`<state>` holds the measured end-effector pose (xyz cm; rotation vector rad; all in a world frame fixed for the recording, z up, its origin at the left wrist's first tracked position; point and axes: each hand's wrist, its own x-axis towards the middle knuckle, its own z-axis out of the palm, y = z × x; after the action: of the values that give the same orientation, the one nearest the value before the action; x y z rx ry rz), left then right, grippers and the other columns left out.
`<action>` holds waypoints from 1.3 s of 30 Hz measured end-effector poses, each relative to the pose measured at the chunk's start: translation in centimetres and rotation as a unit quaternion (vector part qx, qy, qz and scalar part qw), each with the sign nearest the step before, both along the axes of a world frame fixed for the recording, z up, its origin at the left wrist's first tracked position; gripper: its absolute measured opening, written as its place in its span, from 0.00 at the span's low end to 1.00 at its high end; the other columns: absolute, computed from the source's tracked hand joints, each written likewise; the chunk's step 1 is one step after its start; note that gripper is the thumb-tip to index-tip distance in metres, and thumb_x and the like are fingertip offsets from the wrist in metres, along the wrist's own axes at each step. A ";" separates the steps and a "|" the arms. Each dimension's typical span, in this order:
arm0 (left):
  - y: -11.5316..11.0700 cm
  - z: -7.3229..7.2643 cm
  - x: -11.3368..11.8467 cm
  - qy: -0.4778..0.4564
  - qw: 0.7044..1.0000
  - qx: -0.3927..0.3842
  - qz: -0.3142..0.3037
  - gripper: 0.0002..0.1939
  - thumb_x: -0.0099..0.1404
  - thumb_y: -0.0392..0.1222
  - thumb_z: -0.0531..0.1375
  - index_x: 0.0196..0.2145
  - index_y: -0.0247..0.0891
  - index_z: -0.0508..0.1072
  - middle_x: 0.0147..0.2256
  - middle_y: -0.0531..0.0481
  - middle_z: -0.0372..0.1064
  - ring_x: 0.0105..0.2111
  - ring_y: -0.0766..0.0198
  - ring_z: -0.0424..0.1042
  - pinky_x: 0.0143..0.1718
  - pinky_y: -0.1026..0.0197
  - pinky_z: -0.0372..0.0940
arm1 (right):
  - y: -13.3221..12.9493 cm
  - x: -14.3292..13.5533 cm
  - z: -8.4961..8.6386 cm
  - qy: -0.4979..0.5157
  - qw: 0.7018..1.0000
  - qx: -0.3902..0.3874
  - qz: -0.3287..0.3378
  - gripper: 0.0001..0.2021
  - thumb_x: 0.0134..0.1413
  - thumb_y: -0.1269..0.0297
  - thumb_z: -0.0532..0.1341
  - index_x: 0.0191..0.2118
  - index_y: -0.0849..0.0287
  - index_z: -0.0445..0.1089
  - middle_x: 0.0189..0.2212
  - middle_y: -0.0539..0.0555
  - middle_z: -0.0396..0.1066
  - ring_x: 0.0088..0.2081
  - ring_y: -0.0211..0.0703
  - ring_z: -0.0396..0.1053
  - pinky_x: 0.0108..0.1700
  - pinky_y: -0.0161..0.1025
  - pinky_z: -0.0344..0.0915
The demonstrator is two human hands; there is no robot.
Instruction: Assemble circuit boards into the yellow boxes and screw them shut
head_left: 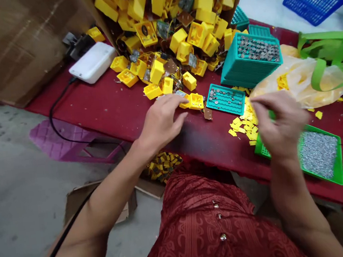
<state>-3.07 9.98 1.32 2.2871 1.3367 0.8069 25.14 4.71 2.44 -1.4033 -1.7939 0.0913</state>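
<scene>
My left hand (164,116) reaches over the near edge of the table, fingers stretched forward and thumb apart. Its fingertips are at a yellow plastic housing (196,101), which lies open side up with wires and a small brown board (208,113) beside it. Just right of that lies a shallow teal tray (226,99) with small round metal parts in its grooves. My right hand (281,123), slightly blurred, is closed in a pinch above small flat yellow pieces (244,124) and a green tray (338,176). Whatever the pinch holds is too small to make out.
A tipped cardboard box spills yellow housings (156,72) at the back. Teal trays (249,65) stand stacked behind the shallow one. Small silvery metal parts (319,153) fill the green tray. A white device (93,63) with a black cable sits left; a plastic bag (301,82) lies right.
</scene>
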 end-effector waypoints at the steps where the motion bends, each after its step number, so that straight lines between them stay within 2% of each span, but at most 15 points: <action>1: 1.2 -0.1 0.5 0.029 0.999 0.031 -0.013 0.18 0.68 0.35 0.60 0.54 0.36 0.78 0.58 0.39 0.78 0.61 0.47 0.74 0.66 0.45 0.64 | 2.5 -0.8 -1.2 -0.029 1.000 -0.005 0.010 0.12 0.72 0.62 0.58 0.42 0.54 0.79 0.38 0.59 0.75 0.42 0.52 0.72 0.50 0.58 0.70; 5: 4.9 -0.4 2.4 0.154 0.984 0.035 -0.087 0.28 0.65 0.31 0.61 0.62 0.40 0.73 0.67 0.38 0.71 0.74 0.38 0.56 0.72 0.32 0.52 | 11.2 -3.6 -6.2 -0.169 0.982 -0.072 0.046 0.12 0.67 0.69 0.58 0.39 0.57 0.80 0.39 0.60 0.74 0.44 0.52 0.67 0.51 0.57 0.69; 7: 5.8 -0.7 3.2 0.204 0.972 0.030 -0.112 0.27 0.66 0.31 0.61 0.62 0.36 0.72 0.65 0.36 0.72 0.76 0.34 0.50 0.73 0.25 0.44 | 13.2 -4.3 -7.9 -0.198 0.975 -0.082 0.051 0.10 0.66 0.69 0.59 0.38 0.59 0.79 0.42 0.62 0.73 0.48 0.55 0.65 0.51 0.58 0.69; 10: 6.3 -1.1 3.9 0.255 0.959 0.037 -0.117 0.20 0.69 0.31 0.57 0.57 0.34 0.76 0.56 0.36 0.78 0.72 0.36 0.58 0.72 0.21 0.41 | 13.5 -4.5 -8.7 -0.221 0.969 -0.097 0.057 0.07 0.65 0.66 0.62 0.37 0.61 0.77 0.45 0.65 0.71 0.51 0.59 0.64 0.52 0.60 0.69; 12: 6.1 -1.2 4.0 0.259 0.959 0.045 -0.109 0.18 0.71 0.31 0.54 0.53 0.36 0.77 0.51 0.38 0.80 0.68 0.40 0.63 0.73 0.24 0.42 | 12.9 -4.5 -8.4 -0.221 0.968 -0.111 0.049 0.04 0.63 0.66 0.65 0.38 0.60 0.77 0.47 0.65 0.71 0.52 0.61 0.65 0.53 0.61 0.69; 15: 5.0 -0.5 3.7 0.233 0.966 0.057 -0.094 0.20 0.71 0.30 0.53 0.56 0.35 0.76 0.54 0.36 0.77 0.69 0.40 0.63 0.73 0.29 0.48 | 11.6 -4.5 -7.1 -0.168 0.976 -0.136 0.033 0.02 0.59 0.71 0.65 0.38 0.59 0.74 0.45 0.61 0.74 0.50 0.56 0.69 0.54 0.59 0.70; 19: 2.3 0.7 2.8 0.198 0.977 0.034 -0.075 0.26 0.68 0.30 0.57 0.63 0.35 0.71 0.58 0.34 0.70 0.61 0.43 0.70 0.63 0.41 0.66 | 8.0 -4.2 -4.6 0.086 0.980 -0.171 0.052 0.10 0.58 0.74 0.62 0.44 0.57 0.72 0.33 0.51 0.74 0.36 0.42 0.72 0.44 0.45 0.72; 21: 0.8 0.9 2.4 0.179 0.982 0.005 -0.066 0.26 0.65 0.31 0.59 0.61 0.37 0.71 0.58 0.35 0.68 0.58 0.45 0.72 0.58 0.45 0.71 | 5.4 -3.9 -3.7 0.205 0.957 -0.186 0.087 0.13 0.58 0.72 0.62 0.49 0.56 0.74 0.33 0.49 0.74 0.34 0.39 0.72 0.40 0.41 0.71; 23: -0.5 0.8 2.1 0.165 0.984 -0.030 -0.059 0.25 0.63 0.31 0.61 0.58 0.36 0.72 0.58 0.33 0.67 0.57 0.44 0.72 0.57 0.45 0.72 | 2.6 -3.6 -3.3 0.280 0.930 -0.216 0.104 0.10 0.58 0.67 0.64 0.46 0.56 0.77 0.33 0.49 0.76 0.34 0.37 0.72 0.39 0.39 0.72; 25: -1.7 0.5 2.0 0.149 0.985 -0.076 -0.050 0.25 0.63 0.32 0.62 0.58 0.35 0.71 0.59 0.32 0.68 0.58 0.42 0.72 0.58 0.44 0.71 | 0.2 -3.3 -3.6 0.338 0.900 -0.260 0.088 0.08 0.57 0.62 0.66 0.41 0.57 0.79 0.34 0.50 0.77 0.32 0.35 0.72 0.38 0.38 0.73; 28: -3.0 0.0 2.1 0.106 0.980 -0.171 -0.012 0.28 0.61 0.37 0.66 0.59 0.36 0.69 0.56 0.35 0.74 0.55 0.42 0.75 0.58 0.43 0.71 | -2.3 -3.1 -4.8 0.390 0.866 -0.307 0.054 0.12 0.57 0.57 0.67 0.44 0.56 0.79 0.34 0.50 0.79 0.30 0.36 0.74 0.36 0.38 0.76; 30: -3.4 -0.3 2.3 0.054 0.975 -0.217 0.010 0.33 0.59 0.40 0.68 0.61 0.37 0.68 0.57 0.37 0.75 0.56 0.43 0.75 0.59 0.43 0.70 | -3.0 -3.0 -5.5 0.378 0.881 -0.283 0.037 0.11 0.59 0.57 0.67 0.44 0.55 0.78 0.35 0.51 0.80 0.33 0.38 0.76 0.38 0.40 0.77; 33: -3.4 -0.8 2.6 -0.054 0.965 -0.258 0.013 0.37 0.54 0.44 0.71 0.60 0.37 0.69 0.57 0.39 0.75 0.56 0.46 0.75 0.59 0.45 0.69 | -3.2 -2.9 -5.9 0.268 0.951 -0.152 0.012 0.07 0.64 0.62 0.63 0.43 0.55 0.77 0.40 0.53 0.81 0.42 0.42 0.79 0.47 0.44 0.78; 36: -3.1 -1.1 3.1 -0.178 0.918 -0.353 0.023 0.38 0.53 0.48 0.72 0.59 0.38 0.69 0.51 0.42 0.76 0.44 0.55 0.77 0.43 0.55 0.74 | -3.3 -2.6 -6.4 0.089 0.996 -0.021 0.024 0.09 0.70 0.67 0.59 0.44 0.54 0.78 0.45 0.56 0.80 0.49 0.45 0.77 0.55 0.49 0.75; 39: -3.4 -1.3 3.6 -0.241 0.871 -0.425 0.052 0.28 0.63 0.53 0.66 0.56 0.40 0.67 0.47 0.45 0.74 0.33 0.63 0.76 0.28 0.64 0.68 | -4.4 -1.9 -7.5 -0.039 0.999 -0.010 0.032 0.12 0.71 0.69 0.57 0.44 0.54 0.79 0.47 0.57 0.79 0.49 0.48 0.74 0.55 0.51 0.72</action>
<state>0.51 6.59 0.00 1.2368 1.2305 0.5863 23.28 0.27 -5.10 -1.3810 -1.9062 0.0892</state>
